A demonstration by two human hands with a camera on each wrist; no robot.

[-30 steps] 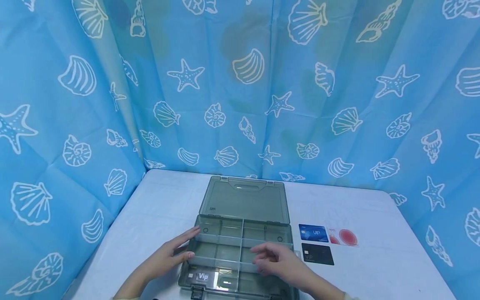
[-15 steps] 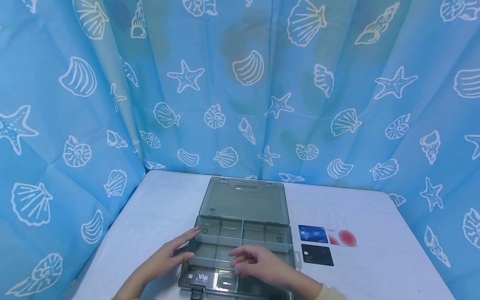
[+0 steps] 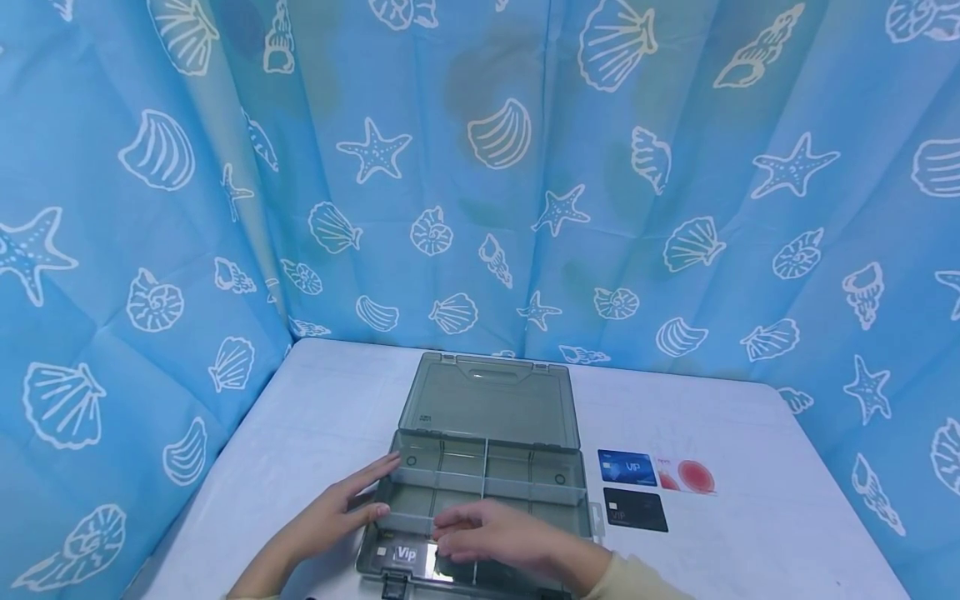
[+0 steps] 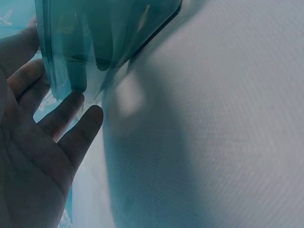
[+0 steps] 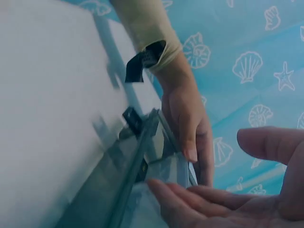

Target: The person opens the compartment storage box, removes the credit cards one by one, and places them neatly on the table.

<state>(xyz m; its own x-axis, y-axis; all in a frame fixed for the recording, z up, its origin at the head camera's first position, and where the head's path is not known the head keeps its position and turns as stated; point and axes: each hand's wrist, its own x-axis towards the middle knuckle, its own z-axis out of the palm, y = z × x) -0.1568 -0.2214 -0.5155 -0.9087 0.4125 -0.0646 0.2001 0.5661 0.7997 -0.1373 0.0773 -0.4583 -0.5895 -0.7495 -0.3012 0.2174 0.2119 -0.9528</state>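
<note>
A translucent grey-green divided box (image 3: 411, 500) lies on the table, its lid (image 3: 487, 400) folded back. My left hand (image 3: 337, 510) rests at the box's left edge, fingers extended; in the left wrist view the left hand (image 4: 40, 147) has its fingers against the outer wall. Over the front of the box is my right hand (image 3: 498, 535), its fingers slightly bent and nothing seen between them. The right wrist view shows that hand's thumb (image 5: 266, 142) apart from the fingers. A dark card marked "Vip" (image 3: 405, 552) lies in the front-left compartment, partly covered by the right fingers.
Right of the box lie a blue VIP card (image 3: 627, 467), a black VIP card (image 3: 635, 509) and a white card with red circles (image 3: 696, 476). A dark latch (image 3: 393, 587) juts from the box's front. A blue shell-patterned curtain (image 3: 480, 192) surrounds the white table (image 3: 750, 517).
My right hand has moved left across the box, from its right half to beside the card in the front-left compartment. The left hand stays at the box's edge.
</note>
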